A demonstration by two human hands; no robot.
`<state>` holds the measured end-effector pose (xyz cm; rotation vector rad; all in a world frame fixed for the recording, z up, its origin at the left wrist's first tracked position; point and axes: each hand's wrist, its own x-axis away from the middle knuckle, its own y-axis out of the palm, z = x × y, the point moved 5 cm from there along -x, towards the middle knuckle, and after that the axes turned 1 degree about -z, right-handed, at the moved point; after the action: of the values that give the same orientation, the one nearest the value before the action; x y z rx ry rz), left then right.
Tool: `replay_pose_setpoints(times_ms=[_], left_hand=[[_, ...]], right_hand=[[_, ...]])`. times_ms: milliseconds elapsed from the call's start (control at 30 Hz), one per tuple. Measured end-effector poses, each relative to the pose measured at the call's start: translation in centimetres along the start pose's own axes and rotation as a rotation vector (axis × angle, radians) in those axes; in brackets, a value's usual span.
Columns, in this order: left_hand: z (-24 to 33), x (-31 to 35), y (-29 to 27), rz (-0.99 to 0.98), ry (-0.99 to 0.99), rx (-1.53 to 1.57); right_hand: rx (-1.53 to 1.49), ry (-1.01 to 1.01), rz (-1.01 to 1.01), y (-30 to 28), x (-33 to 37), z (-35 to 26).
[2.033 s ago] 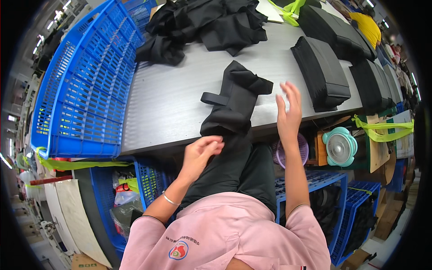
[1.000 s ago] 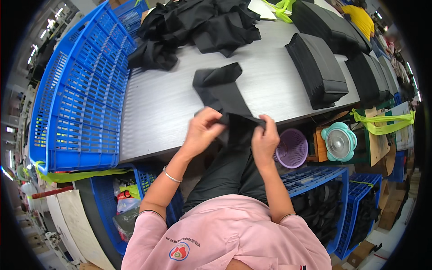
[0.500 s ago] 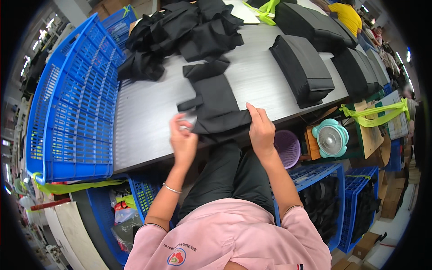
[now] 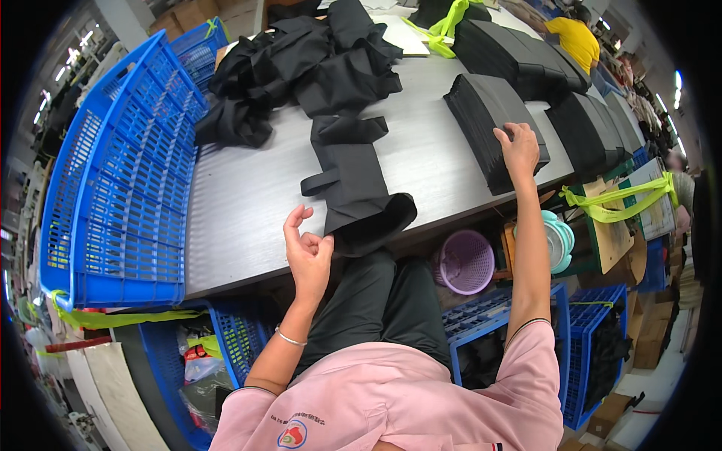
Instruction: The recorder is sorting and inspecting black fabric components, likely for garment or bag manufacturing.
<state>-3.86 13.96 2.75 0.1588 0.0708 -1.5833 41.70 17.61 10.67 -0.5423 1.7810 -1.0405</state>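
Lying on the table (image 4: 425,143) at its near edge, the black bag (image 4: 352,171) could slip off if tugged; grip of left hand (image 4: 308,252), beside it, and right hand (image 4: 520,152), over black stack (image 4: 489,105), cannot be told.

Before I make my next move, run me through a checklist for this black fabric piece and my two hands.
1. Black fabric piece apart from the blue crate at the left: ok.
2. Near end fully on the table: not ok, it reaches past the table edge.
3. Strap free at the piece's left side: ok, it sticks out in view.
4. Far end clear of the crumpled black pile: cannot tell, they lie very close.
5. Left hand gripping the fabric: cannot tell, it is at the near left corner.
6. Right hand clear of the black stack: not ok, it is at the stack.
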Motion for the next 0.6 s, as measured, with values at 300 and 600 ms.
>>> replay_pose_setpoints(times_ms=[300, 600], left_hand=[[1.7, 5.1, 1.6, -0.202, 0.046, 0.2], [-7.6, 12.3, 12.7, -0.698, -0.802, 0.738]], right_hand=[[0.18, -0.214, 0.222, -3.9, 4.4, -4.9], [-0.286, -0.354, -0.237, -7.5, 27.3, -11.4]])
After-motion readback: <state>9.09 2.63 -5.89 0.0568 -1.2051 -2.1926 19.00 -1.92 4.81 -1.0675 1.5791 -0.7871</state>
